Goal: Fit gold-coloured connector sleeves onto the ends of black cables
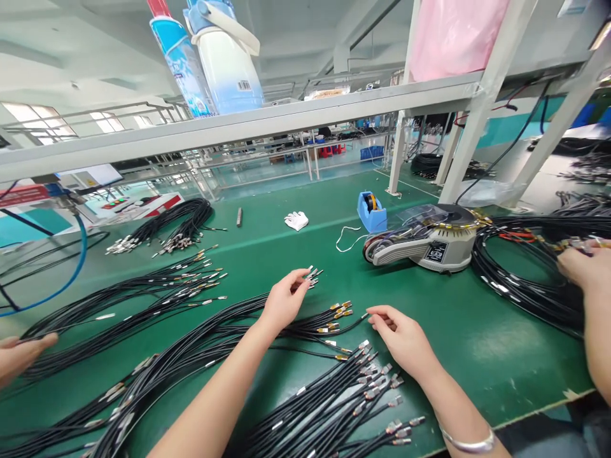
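My left hand (pixel 287 296) is closed at the silver ends of a bundle of black cables (pixel 224 316), its thumb and fingers pinched on a cable end. To its right, my right hand (pixel 394 331) pinches the tip of a single black cable (pixel 352 327) that stretches out from the same bundle. Between the hands lie several cable ends with yellow tags (pixel 341 310). Below them rests another bundle of black cables with metal connectors (pixel 324 391). A silver bangle (pixel 470 442) circles my right wrist.
A grey tape machine (pixel 446 245) and blue tape dispenser (pixel 372 213) stand behind, near a white glove (pixel 296 221). Another person's hand (pixel 580 261) is over coiled cables (pixel 520 299) at right; a further hand (pixel 23 356) touches cables at left. A shelf (pixel 305 114) crosses above.
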`<state>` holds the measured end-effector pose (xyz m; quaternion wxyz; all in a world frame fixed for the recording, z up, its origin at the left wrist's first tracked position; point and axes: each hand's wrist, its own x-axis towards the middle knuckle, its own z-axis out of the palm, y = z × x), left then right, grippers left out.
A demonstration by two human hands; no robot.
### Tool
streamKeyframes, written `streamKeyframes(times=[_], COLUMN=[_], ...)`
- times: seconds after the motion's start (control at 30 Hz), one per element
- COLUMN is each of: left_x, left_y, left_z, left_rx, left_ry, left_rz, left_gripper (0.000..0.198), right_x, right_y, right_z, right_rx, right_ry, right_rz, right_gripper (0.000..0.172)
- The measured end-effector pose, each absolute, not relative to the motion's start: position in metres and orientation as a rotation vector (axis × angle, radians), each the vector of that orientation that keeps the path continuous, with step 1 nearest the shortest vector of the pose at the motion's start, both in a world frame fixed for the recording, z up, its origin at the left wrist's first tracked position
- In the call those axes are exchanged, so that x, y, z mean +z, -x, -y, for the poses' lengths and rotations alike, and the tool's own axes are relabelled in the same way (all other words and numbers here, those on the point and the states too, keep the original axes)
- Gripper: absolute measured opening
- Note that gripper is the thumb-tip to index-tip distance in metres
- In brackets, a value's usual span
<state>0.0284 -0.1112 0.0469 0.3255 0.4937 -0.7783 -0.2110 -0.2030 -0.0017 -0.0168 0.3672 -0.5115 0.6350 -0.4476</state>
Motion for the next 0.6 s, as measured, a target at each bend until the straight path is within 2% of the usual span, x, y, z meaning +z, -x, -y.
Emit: streamKeyframes(times=[0.2, 0.37, 0.47, 0.6], left_x=[0.059, 0.058, 0.061, 0.060], left_y=[-0.021, -0.029, -0.028, -0.025], left_z=[0.060, 0.030, 0.025, 0.022], left_rx=[-0.760, -1.157, -1.337, -1.112], left_ry=[-1.265, -1.314, -1.291, -1.304], left_rz=[1.868, 1.694, 1.613, 1.774], left_gripper=[0.027, 0.036, 0.033, 0.029], right_x=[-0.010, 0.015, 0.032, 0.040], right_y=[0.205, 0.185, 0.160, 0.135], right_z=[0.001, -0.002, 0.001, 0.008], right_rx=[-1.200, -1.243, -1.264, -1.297], right_ry=[1.255, 1.213, 1.252, 1.203], right_rz=[-1.600, -1.416, -1.240, -1.170], right_gripper=[0.032, 0.032, 0.032, 0.023])
